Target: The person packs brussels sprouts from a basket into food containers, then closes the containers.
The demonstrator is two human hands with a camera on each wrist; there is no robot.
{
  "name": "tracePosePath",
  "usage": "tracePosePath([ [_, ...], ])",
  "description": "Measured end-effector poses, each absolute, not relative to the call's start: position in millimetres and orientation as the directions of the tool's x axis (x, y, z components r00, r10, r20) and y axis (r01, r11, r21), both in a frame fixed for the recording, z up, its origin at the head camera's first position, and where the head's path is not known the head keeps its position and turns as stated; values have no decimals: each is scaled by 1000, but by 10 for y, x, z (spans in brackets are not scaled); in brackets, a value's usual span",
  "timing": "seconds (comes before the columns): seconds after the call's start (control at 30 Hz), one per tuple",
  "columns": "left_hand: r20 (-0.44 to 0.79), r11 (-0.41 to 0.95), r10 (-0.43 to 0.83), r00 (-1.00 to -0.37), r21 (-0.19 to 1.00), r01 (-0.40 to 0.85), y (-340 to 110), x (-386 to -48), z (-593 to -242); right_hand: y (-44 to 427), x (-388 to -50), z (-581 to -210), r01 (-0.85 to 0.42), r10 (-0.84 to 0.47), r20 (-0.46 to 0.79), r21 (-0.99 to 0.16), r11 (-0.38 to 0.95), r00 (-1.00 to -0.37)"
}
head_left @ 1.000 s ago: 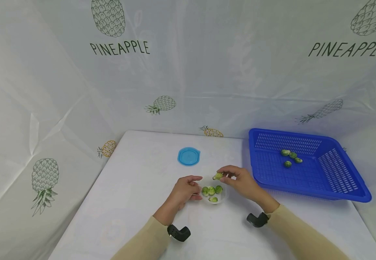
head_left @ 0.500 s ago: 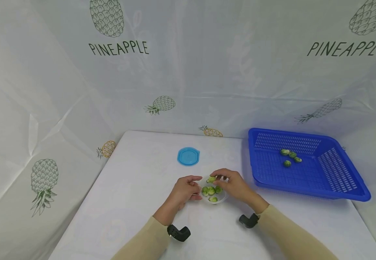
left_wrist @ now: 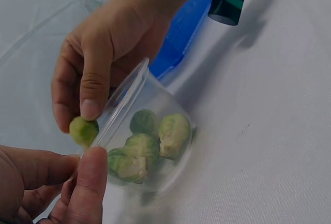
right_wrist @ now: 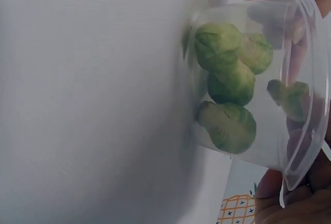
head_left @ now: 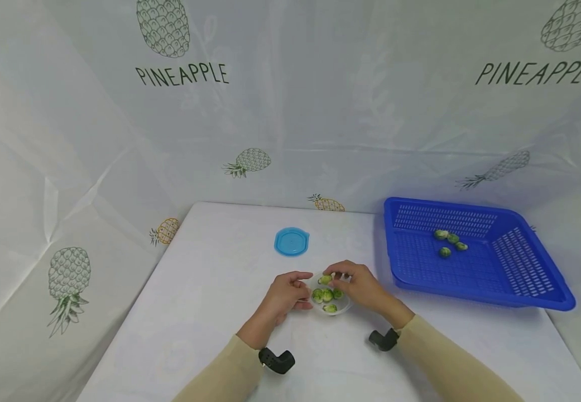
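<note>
Currently the left hand [head_left: 285, 296] pinches the rim of a clear tub [left_wrist: 164, 95] between thumb and fingers, steadying it from the left side. The tub stands upright on the white-covered table [head_left: 230, 251], its mouth uncovered. The right hand [head_left: 359, 286] grasps a single Brussels sprout [left_wrist: 83, 131] with its fingertips, right at the tub's mouth on the far side; whether it dips below the rim is hard to tell. Inside the tub rest four more sprouts [right_wrist: 232, 131]: in the head view three sit side by side, with the fourth nearer the person.

Beyond the tub a blue lid [head_left: 292, 242] lies flat on the table, well apart from both hands. Over on the right, a blue basket [head_left: 461, 292] with slotted walls holds four loose sprouts [head_left: 441, 235], three close together and one just in front. Behind the table hangs a pale sheet [head_left: 320, 100] printed with pineapples.
</note>
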State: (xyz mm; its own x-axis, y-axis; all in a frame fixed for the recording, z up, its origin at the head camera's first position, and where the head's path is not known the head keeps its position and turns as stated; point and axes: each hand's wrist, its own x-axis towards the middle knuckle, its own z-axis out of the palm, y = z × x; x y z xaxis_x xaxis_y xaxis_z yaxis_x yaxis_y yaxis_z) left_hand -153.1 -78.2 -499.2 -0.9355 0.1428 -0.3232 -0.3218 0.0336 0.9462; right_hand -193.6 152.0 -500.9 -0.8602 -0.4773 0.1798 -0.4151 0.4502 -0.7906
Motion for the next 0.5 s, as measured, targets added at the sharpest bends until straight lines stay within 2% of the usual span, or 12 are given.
tracePosePath([
  [0.23,-322,36,144,-936,947,-320,-781,-1537,-5004,1514,-1954,-5086,-482,-505,241,-765,426,-829],
  [0.5,-327,39,138,-935,945,-325,-777,-1531,-4992,1522,-1942,-5080,-450,-478,234,-795,407,-847],
])
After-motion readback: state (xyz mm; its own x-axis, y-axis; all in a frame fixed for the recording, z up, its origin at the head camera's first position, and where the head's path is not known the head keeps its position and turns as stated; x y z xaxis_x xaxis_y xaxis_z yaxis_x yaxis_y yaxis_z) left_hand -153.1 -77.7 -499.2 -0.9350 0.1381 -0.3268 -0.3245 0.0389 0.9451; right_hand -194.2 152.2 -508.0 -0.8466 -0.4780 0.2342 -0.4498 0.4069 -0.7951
